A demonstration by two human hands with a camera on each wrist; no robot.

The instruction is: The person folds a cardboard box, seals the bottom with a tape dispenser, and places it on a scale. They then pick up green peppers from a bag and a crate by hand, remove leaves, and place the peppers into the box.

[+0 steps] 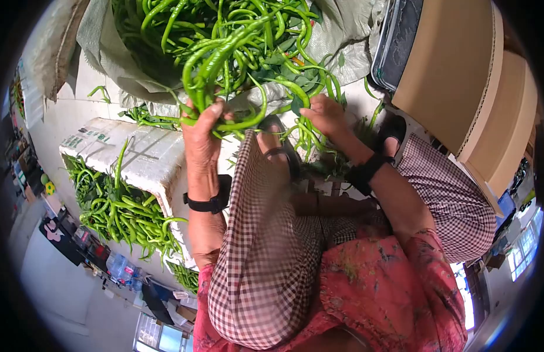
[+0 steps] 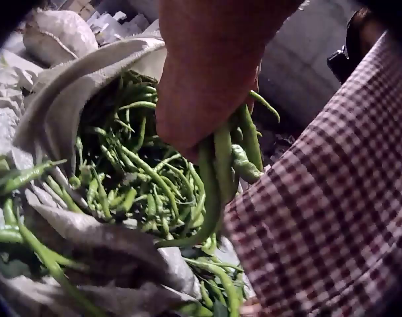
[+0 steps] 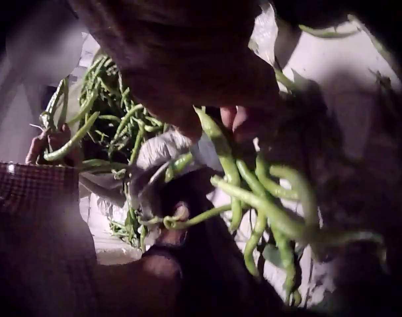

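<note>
Several long green chili peppers stand up in a bunch out of my left hand, whose fingers and thumb grip them near the sack. In the left wrist view, peppers hang below that hand. My right hand is to the right, its curled fingertips pinching a green chili pepper. Just under it is a loose cluster of peppers. Behind both hands a pale woven sack gapes wide, full of peppers and leaves. The palm sides of both hands are hidden.
A white foam box on its side at the left spills green peppers. Cardboard stands at the right, by a dark padded case. Checkered trouser knees and sandalled feet flank the work. Stray peppers dot the floor.
</note>
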